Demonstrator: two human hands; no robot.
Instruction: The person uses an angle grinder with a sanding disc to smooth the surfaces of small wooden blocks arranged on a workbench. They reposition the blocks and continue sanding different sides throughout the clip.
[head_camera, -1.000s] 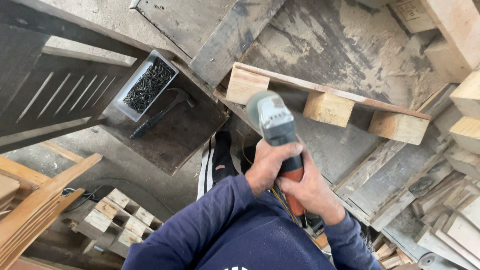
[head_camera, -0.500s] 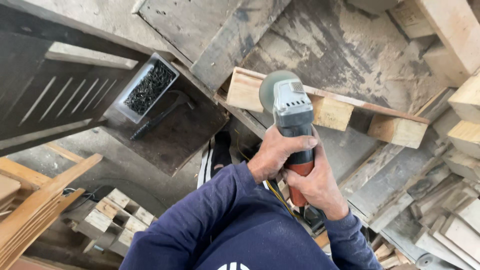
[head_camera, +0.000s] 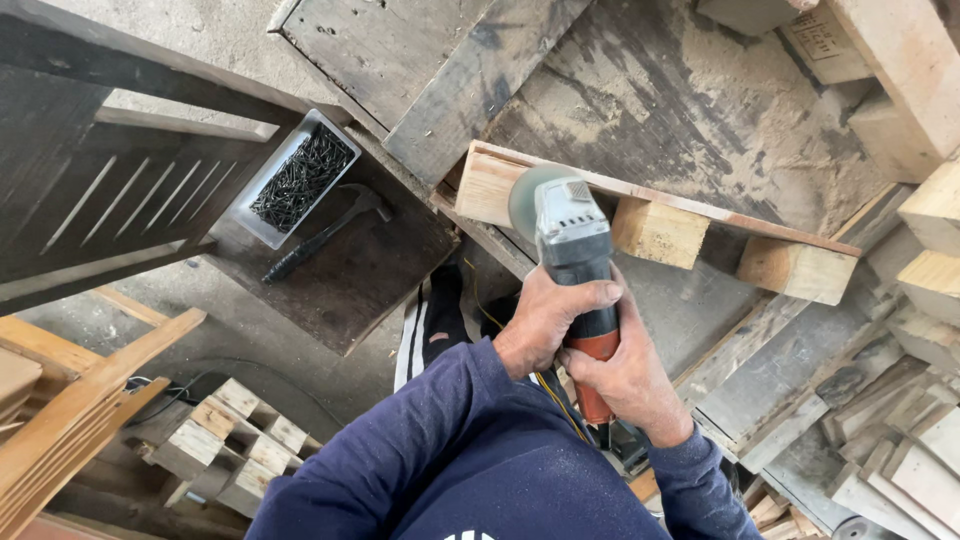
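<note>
Both hands grip an angle grinder (head_camera: 572, 250) — left hand (head_camera: 545, 318) around its grey body, right hand (head_camera: 628, 378) on the orange handle — disc seemingly touching the pallet piece (head_camera: 655, 228).

A grey angle grinder (head_camera: 572, 240) with an orange handle was seen; pale wood blocks (head_camera: 658, 232), navy sleeves (head_camera: 400, 450), black nails (head_camera: 302, 177).

This is a woodworking workshop, probably a rough outdoor one. Sawdust covers the worn tabletop (head_camera: 700, 110). At ten o'clock a tray of dark nails (head_camera: 300, 178) lies beside a hammer (head_camera: 325, 235). Cut wooden blocks and planks (head_camera: 900, 440) are piled at four o'clock, and small pallet pieces (head_camera: 225, 440) at eight o'clock.
</note>
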